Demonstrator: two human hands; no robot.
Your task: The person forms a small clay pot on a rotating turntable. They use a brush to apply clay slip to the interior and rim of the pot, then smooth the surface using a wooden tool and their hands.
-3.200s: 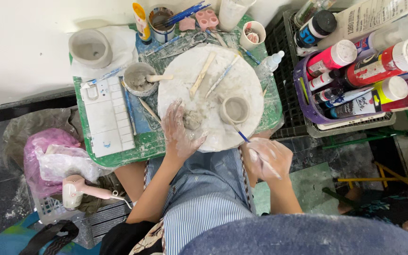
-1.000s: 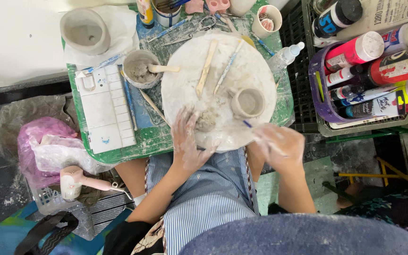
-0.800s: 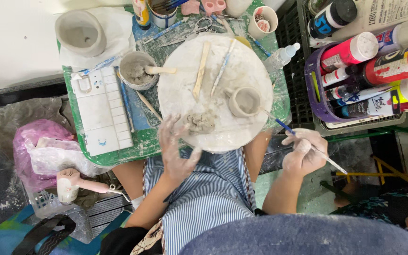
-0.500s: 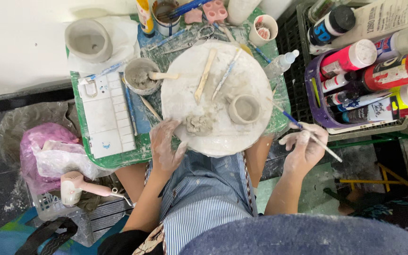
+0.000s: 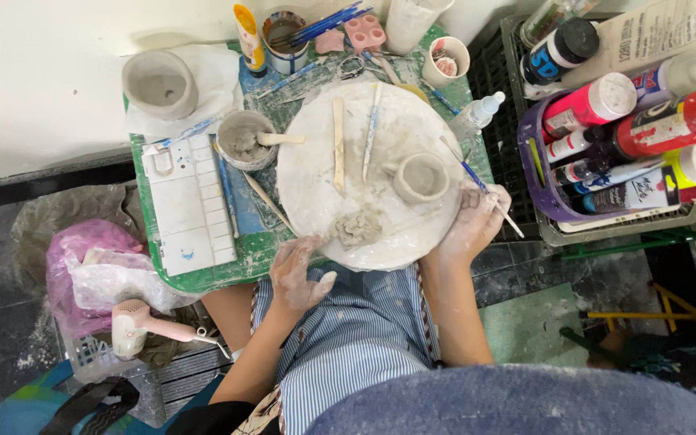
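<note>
Right hand (image 5: 473,221), fingers closed around a thin brush (image 5: 481,187), beside the clay cup (image 5: 420,177) on the round board (image 5: 316,193); left hand (image 5: 300,274) open, empty, at the board's near edge.

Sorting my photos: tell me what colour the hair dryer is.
The hair dryer is pale pink and white, seen in the head view.

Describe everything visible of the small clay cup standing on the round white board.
The small clay cup is a short, round, open-topped vessel of pale grey, wet-looking clay with thick, slightly uneven walls and an empty hollow. It stands upright on the right part of the round white board, above and right of a rough clay lump. The right hand, holding a thin blue-handled brush, sits just right of it; whether they touch cannot be told. The left hand is well away from it.
</note>
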